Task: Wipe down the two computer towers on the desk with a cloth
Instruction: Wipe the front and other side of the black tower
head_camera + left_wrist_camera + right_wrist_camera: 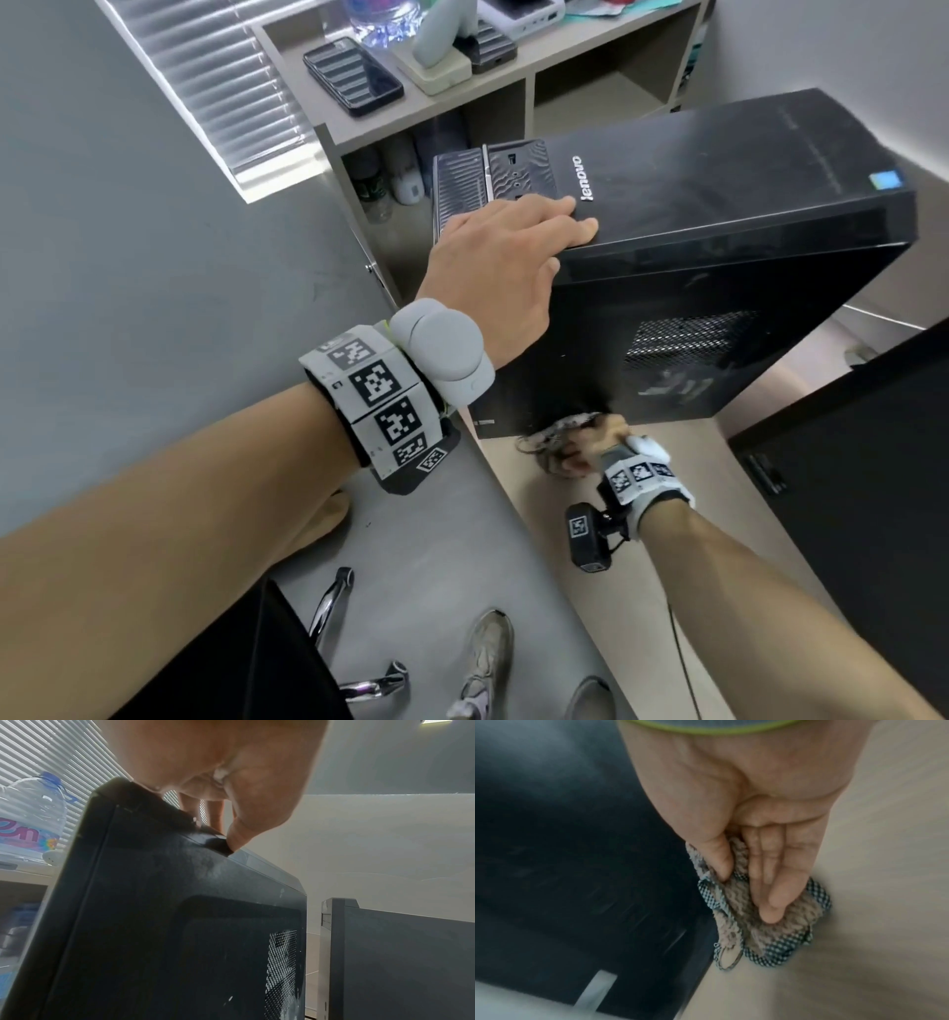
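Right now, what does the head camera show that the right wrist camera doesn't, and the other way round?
Only the head view shows the left hand resting on top of the Lenovo tower, the second tower at the right, and a phone on the shelf behind. Only the right wrist view shows the cloth's checked edging and hanging loop, with the fingers pressed onto it. Both show the right hand holding the cloth at the Lenovo tower's lower corner, on the desk.

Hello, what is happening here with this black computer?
A person is cleaning a black computer tower on the desk. The left hand rests on its top front edge, fingers straight, steadying it. The right hand grips a checked cloth at the bottom corner of the tower's side panel. A second tower stands beside it.
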`<state>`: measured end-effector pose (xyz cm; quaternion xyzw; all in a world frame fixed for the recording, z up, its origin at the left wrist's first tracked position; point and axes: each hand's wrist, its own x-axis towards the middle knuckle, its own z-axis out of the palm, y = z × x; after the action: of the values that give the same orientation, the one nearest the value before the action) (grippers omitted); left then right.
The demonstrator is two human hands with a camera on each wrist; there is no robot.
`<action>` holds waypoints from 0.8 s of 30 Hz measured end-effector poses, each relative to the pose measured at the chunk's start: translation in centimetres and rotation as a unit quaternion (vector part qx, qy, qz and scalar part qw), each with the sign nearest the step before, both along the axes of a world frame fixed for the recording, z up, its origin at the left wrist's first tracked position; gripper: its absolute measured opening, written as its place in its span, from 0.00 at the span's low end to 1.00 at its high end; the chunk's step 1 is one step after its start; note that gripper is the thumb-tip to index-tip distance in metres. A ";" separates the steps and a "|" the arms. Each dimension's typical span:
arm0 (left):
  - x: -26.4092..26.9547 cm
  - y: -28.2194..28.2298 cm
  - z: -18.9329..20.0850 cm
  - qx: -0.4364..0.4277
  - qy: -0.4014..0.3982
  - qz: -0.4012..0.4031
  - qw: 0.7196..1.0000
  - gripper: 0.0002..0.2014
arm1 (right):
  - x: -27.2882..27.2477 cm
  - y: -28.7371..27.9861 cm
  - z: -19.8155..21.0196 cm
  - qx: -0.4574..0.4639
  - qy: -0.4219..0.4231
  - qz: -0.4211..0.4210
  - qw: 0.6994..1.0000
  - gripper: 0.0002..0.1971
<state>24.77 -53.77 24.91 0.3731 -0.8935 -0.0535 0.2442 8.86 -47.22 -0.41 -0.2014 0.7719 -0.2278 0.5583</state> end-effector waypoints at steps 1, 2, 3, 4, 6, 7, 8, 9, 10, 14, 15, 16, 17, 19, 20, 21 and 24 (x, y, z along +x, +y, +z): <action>0.1 0.0 0.0 0.000 0.002 0.003 1.000 0.20 | -1.1 0.2 0.6 -0.008 0.007 -0.026 1.000 0.11; 0.2 0.0 0.0 -0.001 0.003 0.005 1.000 0.20 | -2.4 0.6 0.4 -0.034 0.014 -0.029 0.999 0.15; 0.1 0.0 -0.1 -0.002 0.001 0.004 1.000 0.20 | -3.1 1.0 0.8 -0.034 0.046 0.008 0.998 0.16; 0.1 0.1 -0.1 -0.003 0.001 0.004 1.000 0.20 | -3.0 0.8 1.0 -0.028 0.090 0.078 0.993 0.16; 0.1 0.2 -0.1 -0.001 0.000 0.005 1.000 0.20 | -1.3 0.7 0.4 0.024 0.151 0.164 0.975 0.17; 0.1 0.2 -0.1 0.000 -0.002 0.006 1.000 0.20 | 0.0 0.4 -0.1 0.031 0.124 0.175 0.976 0.19; 0.1 0.2 0.0 0.002 -0.005 0.008 1.000 0.20 | 1.3 -0.3 -0.6 0.021 0.066 0.184 0.981 0.20; 0.2 0.3 0.0 0.005 -0.010 0.009 1.000 0.21 | 3.2 -0.9 -0.8 0.005 -0.009 0.107 0.994 0.20; 0.3 0.3 0.1 0.006 -0.014 0.007 1.000 0.21 | 4.6 -1.6 -1.4 -0.009 -0.091 0.025 0.995 0.18; 0.6 0.2 0.2 0.007 -0.024 0.001 1.000 0.20 | 7.6 -1.5 -0.1 0.047 -0.275 -0.181 0.943 0.11; 0.6 0.3 0.2 0.009 -0.024 -0.002 1.000 0.20 | 6.9 -1.2 0.3 0.031 -0.259 -0.197 0.945 0.11; 0.7 0.3 0.2 0.009 -0.022 -0.003 1.000 0.20 | 5.8 -0.9 0.6 0.016 -0.234 -0.214 0.948 0.11; 0.8 0.3 0.1 0.009 -0.019 -0.004 1.000 0.20 | 4.4 -0.6 0.9 0.003 -0.202 -0.233 0.951 0.10; 0.8 0.3 0.0 0.008 -0.012 -0.007 1.000 0.20 | 1.0 0.4 0.6 -0.018 -0.177 -0.286 0.942 0.09; 0.8 0.3 -0.1 0.007 -0.010 -0.008 1.000 0.20 | -0.6 0.7 0.2 -0.025 -0.175 -0.313 0.933 0.09; 0.9 0.3 -0.1 0.005 -0.009 -0.008 1.000 0.20 | -1.6 1.0 0.1 -0.034 -0.168 -0.329 0.929 0.09; 1.0 0.3 -0.1 0.004 -0.011 -0.011 1.000 0.20 | -1.3 0.8 -0.1 -0.051 -0.162 -0.310 0.936 0.07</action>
<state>25.73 -53.52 24.77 0.3652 -0.8998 -0.0555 0.2323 7.55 -46.43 -0.47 0.0594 0.6824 -0.4577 0.5669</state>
